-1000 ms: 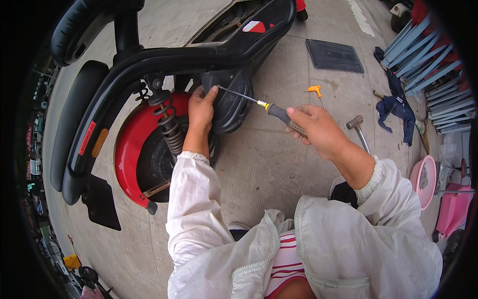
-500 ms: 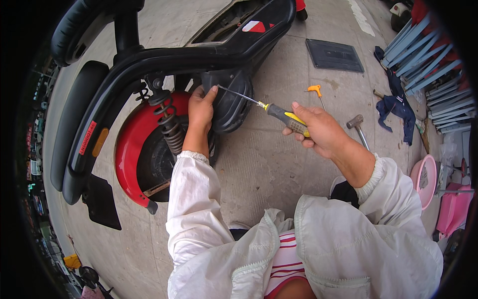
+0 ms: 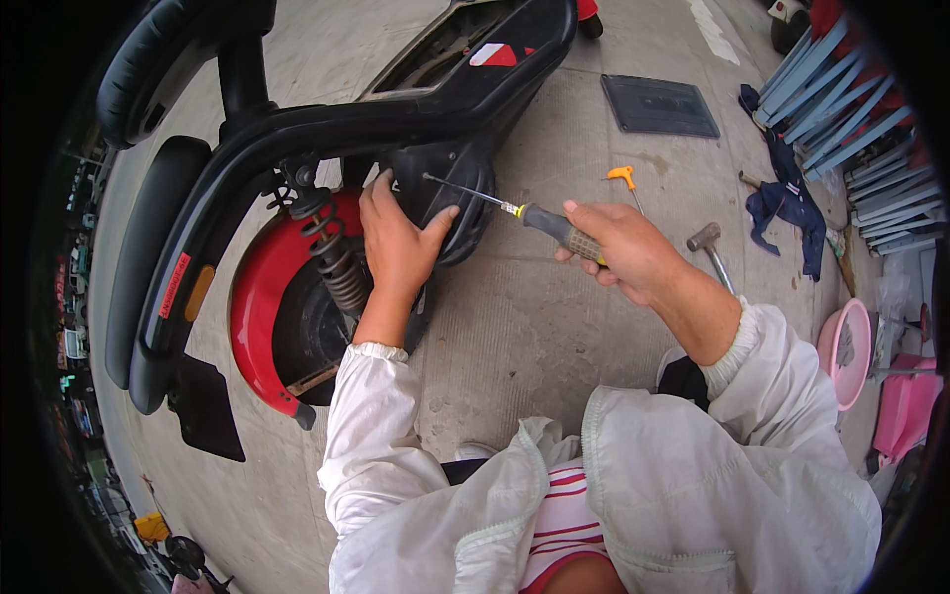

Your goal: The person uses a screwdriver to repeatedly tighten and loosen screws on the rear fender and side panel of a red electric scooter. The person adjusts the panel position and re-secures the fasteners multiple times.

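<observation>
Landmark: black rounded plastic cover point(image 3: 457, 203) on the rear of the overturned black scooter point(image 3: 327, 129), just right of the red wheel fender point(image 3: 259, 297) and the coiled black shock spring point(image 3: 332, 252).
Clearance: bare grey concrete pavement point(image 3: 534, 317) lies open below and right of the cover; scooter bodywork closes off the space above and left of it.
Screwdriver: long thin steel shaft with a black-and-yellow ribbed handle point(image 3: 539, 220); the tip meets the upper face of the cover, the handle trails down-right of it.
Right hand point(image 3: 623, 252): fingers curled fully around the screwdriver handle, holding it firmly; wrist bent, white-sleeved forearm running down-right away from the cover.
Left hand point(image 3: 396, 243): fingers spread flat, palm pressed on the left side of the cover, thumb reaching toward the shaft; nothing enclosed. Forearm rises straight from below.
Loose tools: orange T-handle wrench point(image 3: 623, 178) and steel hammer point(image 3: 708, 247) lie on the pavement right of the cover, beyond the right hand.
Far right: blue cloth point(image 3: 787, 213) and pink plastic basin point(image 3: 846, 351).
</observation>
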Demonstrator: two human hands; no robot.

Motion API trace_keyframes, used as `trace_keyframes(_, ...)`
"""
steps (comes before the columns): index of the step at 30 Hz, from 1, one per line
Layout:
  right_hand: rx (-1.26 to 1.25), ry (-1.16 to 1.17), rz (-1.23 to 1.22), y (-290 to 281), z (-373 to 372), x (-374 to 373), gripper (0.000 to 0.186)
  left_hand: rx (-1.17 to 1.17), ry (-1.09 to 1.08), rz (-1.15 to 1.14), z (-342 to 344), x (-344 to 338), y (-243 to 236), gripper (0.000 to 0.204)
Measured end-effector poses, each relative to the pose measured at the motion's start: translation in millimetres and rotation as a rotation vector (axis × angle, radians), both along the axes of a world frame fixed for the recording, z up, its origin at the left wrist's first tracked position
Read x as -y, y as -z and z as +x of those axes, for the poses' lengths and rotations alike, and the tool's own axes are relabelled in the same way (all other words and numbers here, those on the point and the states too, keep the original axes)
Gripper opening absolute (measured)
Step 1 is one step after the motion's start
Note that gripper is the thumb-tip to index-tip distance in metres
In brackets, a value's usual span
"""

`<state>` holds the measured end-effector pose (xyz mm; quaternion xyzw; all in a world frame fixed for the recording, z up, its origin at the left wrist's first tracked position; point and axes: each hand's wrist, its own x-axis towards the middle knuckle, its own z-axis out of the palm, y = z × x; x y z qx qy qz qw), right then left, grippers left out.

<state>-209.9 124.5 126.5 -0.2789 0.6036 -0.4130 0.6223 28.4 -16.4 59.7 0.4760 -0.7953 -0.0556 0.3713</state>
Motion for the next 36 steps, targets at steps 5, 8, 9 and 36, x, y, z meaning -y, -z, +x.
trace_keyframes(5, -0.038, -0.030, -0.002, -8, 8, 3, 0.044, 0.414, 0.197, 0.048, 8, -26, -11, 0.088)
trace_keyframes(8, -0.053, -0.035, -0.009, -11, 11, 2, 0.046, 0.466, 0.213, 0.030, 9, -27, -1, 0.083)
trace_keyframes(9, -0.061, -0.038, -0.012, -13, 12, 3, 0.047, 0.480, 0.210, 0.020, 10, -25, 0, 0.081)
trace_keyframes(36, -0.091, -0.055, -0.097, -24, 6, 9, 0.043, 0.468, 0.319, 0.259, 13, -3, -24, 0.070)
